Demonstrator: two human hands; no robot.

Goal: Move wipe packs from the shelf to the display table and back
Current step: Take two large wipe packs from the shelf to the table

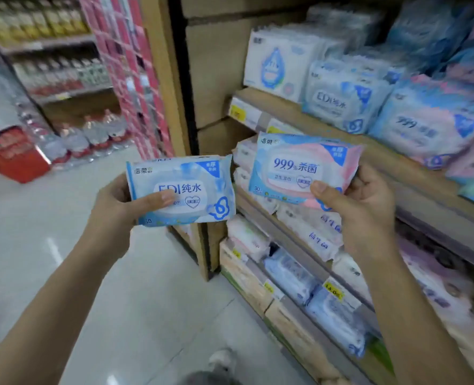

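Each hand's grip was closed on a pack, long axes level: left hand (pixel 113 207) held the blue pack (pixel 183 187) at 9 o'clock from the pink pack (pixel 302 168), which the right hand (pixel 366 207) held nearest the shelf (pixel 313 118).

Two bare forearms rise from the lower corners of the view, with no sleeve, cuff, watch or band on either as far as the picture's edge. The left hand (pixel 113 207) and right hand (pixel 366 212) are ungloved and carry no rings; the thumbnails are short and plain, unpainted. At the bottom edge, between the arms, a blurred pale grey and white shoe toe (pixel 222 359) shows; its details cannot be made out.
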